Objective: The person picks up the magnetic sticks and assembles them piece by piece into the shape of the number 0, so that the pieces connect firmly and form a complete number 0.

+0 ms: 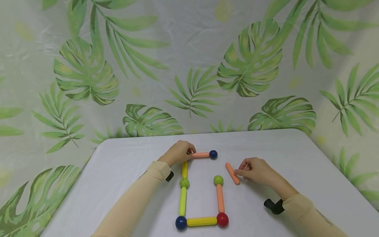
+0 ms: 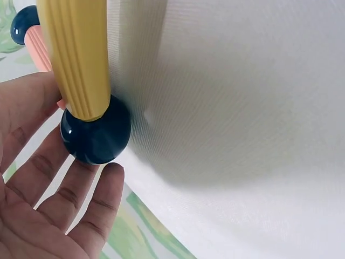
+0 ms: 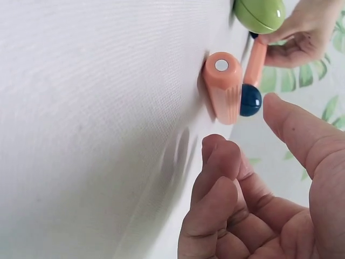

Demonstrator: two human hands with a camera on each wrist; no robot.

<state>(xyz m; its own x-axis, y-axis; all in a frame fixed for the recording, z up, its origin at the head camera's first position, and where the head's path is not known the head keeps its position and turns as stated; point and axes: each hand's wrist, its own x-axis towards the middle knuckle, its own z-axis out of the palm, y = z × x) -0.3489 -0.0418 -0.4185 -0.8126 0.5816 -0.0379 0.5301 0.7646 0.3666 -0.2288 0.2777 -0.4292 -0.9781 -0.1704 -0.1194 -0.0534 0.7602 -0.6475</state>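
At the back left corner of a rod-and-ball figure, my left hand [image 1: 179, 152] holds a dark blue ball [image 2: 97, 137] with its thumb and fingers about it. A yellow rod [image 1: 185, 169] and an orange rod [image 1: 200, 155] meet at this ball, which is hidden in the head view. Another dark blue ball [image 1: 213, 154] caps the orange rod's right end. My right hand [image 1: 257, 170] is beside a loose orange rod [image 1: 232, 173] lying aslant on the table. In the right wrist view its thumb and fingers are spread apart, with a round metal dot on the rod's near end.
The figure runs on through a green ball [image 1: 184, 183], a lime rod [image 1: 183, 201], a blue ball [image 1: 181, 223], a yellow rod [image 1: 202, 221], a red ball [image 1: 222, 219] and an orange rod [image 1: 220, 198] to a green ball [image 1: 218, 180]. A leaf-print cloth [image 1: 192, 121] hangs behind the white table [image 1: 118, 158].
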